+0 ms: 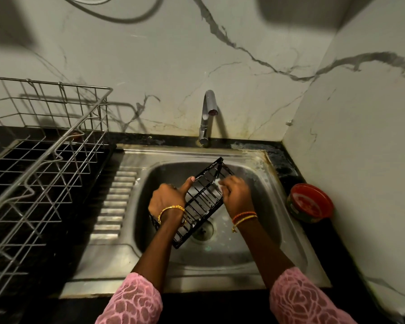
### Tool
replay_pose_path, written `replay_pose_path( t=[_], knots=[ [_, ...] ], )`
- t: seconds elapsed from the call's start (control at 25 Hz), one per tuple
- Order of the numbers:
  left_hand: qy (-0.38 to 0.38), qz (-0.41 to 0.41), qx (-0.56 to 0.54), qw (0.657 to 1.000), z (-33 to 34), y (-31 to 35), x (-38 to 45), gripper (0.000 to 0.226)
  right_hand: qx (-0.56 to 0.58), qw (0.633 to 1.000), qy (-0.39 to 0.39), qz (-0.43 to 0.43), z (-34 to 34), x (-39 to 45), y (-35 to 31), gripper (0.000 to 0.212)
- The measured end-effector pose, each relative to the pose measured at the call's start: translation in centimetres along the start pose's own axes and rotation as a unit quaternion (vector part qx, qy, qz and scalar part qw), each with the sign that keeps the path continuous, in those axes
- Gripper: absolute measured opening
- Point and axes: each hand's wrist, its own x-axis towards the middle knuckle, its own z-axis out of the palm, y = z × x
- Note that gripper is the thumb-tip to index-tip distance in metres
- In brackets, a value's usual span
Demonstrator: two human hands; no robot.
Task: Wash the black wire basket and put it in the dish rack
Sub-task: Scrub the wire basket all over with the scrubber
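The black wire basket (202,197) is held tilted over the steel sink bowl (255,230), one end up toward the tap. My left hand (167,198) grips its left side, thumb along the rim. My right hand (235,194) presses a small white soapy scrubber (218,182) against the basket's right edge. The empty steel dish rack (45,155) stands on the counter to the left of the sink.
A chrome tap (207,115) rises behind the sink; no water is seen running. A red round tub (310,203) sits on the dark counter at the sink's right edge. The ribbed drainboard (116,202) lies between bowl and rack. Marble walls close in behind and to the right.
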Motion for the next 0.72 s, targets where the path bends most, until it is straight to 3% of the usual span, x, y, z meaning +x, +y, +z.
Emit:
replay_pose_path(
  t=[0.16, 0.36, 0.52, 0.72],
  knots=[
    [0.000, 0.016, 0.014, 1.000, 0.3, -0.3, -0.2, 0.075, -0.019, 0.999, -0.010, -0.024, -0.1, 0.0, 0.3, 0.012],
    [-0.008, 0.018, 0.007, 1.000, 0.5, 0.3, -0.6, 0.075, -0.016, 0.998, -0.051, 0.025, 1.1, 3.1, -1.4, 0.018],
    [-0.002, 0.003, -0.011, 1.000, 0.2, 0.1, 0.0, 0.074, -0.011, 1.000, 0.003, -0.003, -0.1, -0.1, -0.2, 0.012],
    [0.002, -0.020, -0.022, 1.000, 0.3, -0.4, 0.7, 0.076, 0.044, 0.996, 0.051, 0.057, -0.4, -3.8, 1.3, 0.011]
  ],
)
